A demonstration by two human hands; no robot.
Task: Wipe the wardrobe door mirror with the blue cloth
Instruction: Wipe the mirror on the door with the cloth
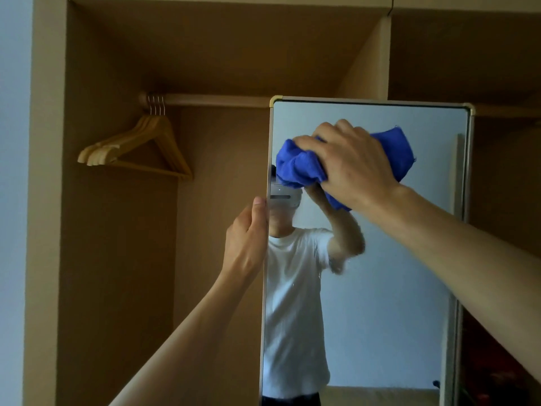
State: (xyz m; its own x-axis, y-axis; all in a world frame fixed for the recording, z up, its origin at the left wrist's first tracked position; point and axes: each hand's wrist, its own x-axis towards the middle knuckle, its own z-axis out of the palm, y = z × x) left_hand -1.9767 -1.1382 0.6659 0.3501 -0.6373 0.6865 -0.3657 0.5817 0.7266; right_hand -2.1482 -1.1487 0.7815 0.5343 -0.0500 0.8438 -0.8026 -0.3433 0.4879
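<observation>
The wardrobe door mirror stands upright on the right half of the head view, framed in pale metal with brass corners. A bunched blue cloth lies against the glass near the mirror's upper left. My right hand grips the cloth and presses it to the glass. My left hand holds the mirror door's left edge at mid height, thumb along the front of the frame and fingers hidden behind it. The glass reflects a person in a white shirt.
The open wardrobe fills the left side, with brown inner walls. A wooden rail crosses under the shelf and carries several wooden hangers at its left end. A pale wall lies at far left.
</observation>
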